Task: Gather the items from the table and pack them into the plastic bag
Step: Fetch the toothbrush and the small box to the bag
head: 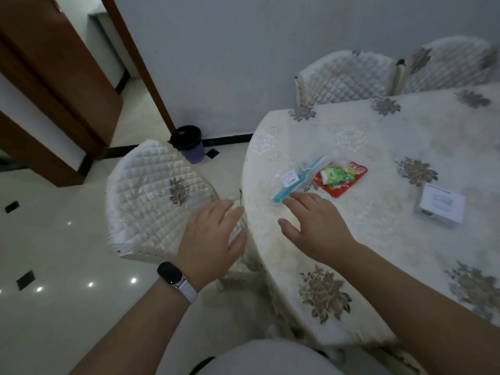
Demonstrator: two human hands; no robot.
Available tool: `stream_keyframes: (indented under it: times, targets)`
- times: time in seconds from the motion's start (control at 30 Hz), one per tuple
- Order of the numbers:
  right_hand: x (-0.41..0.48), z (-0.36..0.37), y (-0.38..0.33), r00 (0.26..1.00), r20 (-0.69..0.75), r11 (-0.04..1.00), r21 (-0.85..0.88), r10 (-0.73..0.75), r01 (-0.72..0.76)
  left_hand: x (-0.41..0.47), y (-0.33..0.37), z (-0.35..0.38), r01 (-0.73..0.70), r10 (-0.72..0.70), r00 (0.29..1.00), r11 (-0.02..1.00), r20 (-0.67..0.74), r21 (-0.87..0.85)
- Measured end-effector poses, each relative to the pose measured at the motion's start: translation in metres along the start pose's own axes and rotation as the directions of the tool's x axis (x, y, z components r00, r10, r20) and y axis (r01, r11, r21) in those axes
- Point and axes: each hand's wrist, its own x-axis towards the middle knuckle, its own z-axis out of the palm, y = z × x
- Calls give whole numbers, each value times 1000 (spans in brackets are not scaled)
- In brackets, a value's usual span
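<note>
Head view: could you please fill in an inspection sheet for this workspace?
Surface: table under a flowered cloth.
Job's things: clear bag with a blue strip; red packet and green packet at it, in or under it I cannot tell; white box apart, to the right.
Clutter: nothing seen.
Hands: left hand open beside the table's edge; right hand open, close by the bag's strip; both hold nothing.
Cables: nothing seen.
Surroundings: three quilted chairs, bin, brown door, tiled floor.
</note>
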Motion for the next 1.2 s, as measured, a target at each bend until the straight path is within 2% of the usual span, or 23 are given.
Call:
stream_keyframes:
  times: [0.37,0.57,0.73,0.93,1.13,1.2]
  targets:
    - [11,17,50,934,41,935,-34,354,-353,114,2,68,-129,148,980,981,130,-141]
    - [40,28,67,842,35,841,-82,539,-535,177,-16,118,-194,248,952,942,180,-273]
    - [73,37,83,766,69,767,-124,639,-629,218,-27,165,-153,265,926,914,267,-377]
    - [101,58,102,662,108,670,-107,742,-734,238,-26,214,-60,266,845,909,464,-412]
    - [126,79,146,551,75,551,18,831,-834,253,-16,238,-13,234,807,925,543,-379]
    - [138,86,165,545,70,542,66,835,-838,260,-14,242,22,204,802,929,562,-369]
